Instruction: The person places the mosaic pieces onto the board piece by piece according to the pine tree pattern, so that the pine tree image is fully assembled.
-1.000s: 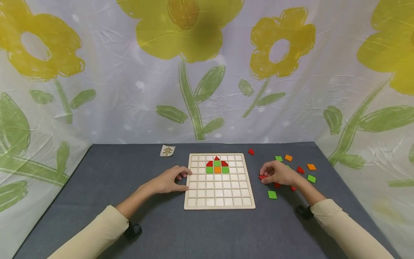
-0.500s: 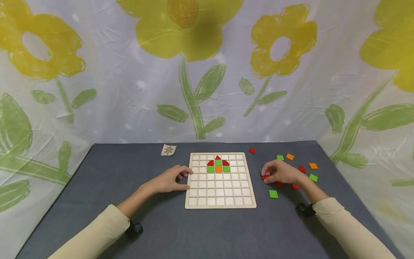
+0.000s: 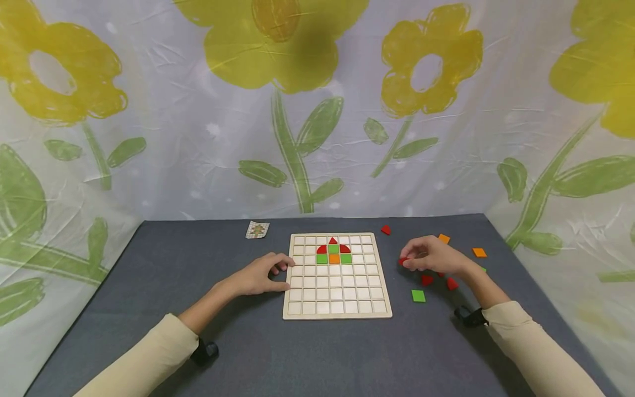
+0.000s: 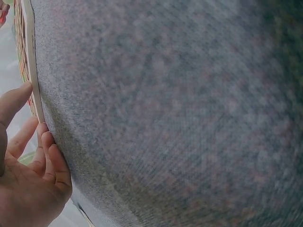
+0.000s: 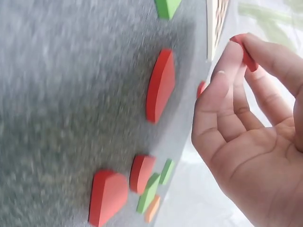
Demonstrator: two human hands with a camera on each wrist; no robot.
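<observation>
My left hand (image 3: 263, 274) rests at the left edge of a pale wooden grid board (image 3: 342, 295), thumb and index fingertip touching its side. Near the top of the grid sits a small design of red, green and orange tiles (image 3: 334, 258). Right of the board, my right hand (image 3: 430, 255) pinches a red tile (image 5: 247, 56) between thumb and fingertips, raised over the table. Its full outline is partly covered by the fingers. Beneath that hand lie loose red tiles (image 5: 161, 87) and a green tile (image 3: 418, 296).
Orange tiles (image 3: 479, 252) lie farther right, and a lone red tile (image 3: 386, 229) lies beyond the board's top right corner. A small patterned card (image 3: 257, 230) lies at the back left of the dark table (image 3: 198, 248). A flower-print curtain (image 3: 198, 165) hangs behind.
My right hand has lifted from the table with the red tile and moved slightly away from me, uncovering more of the red tiles below. My left hand stays at the board's edge.
</observation>
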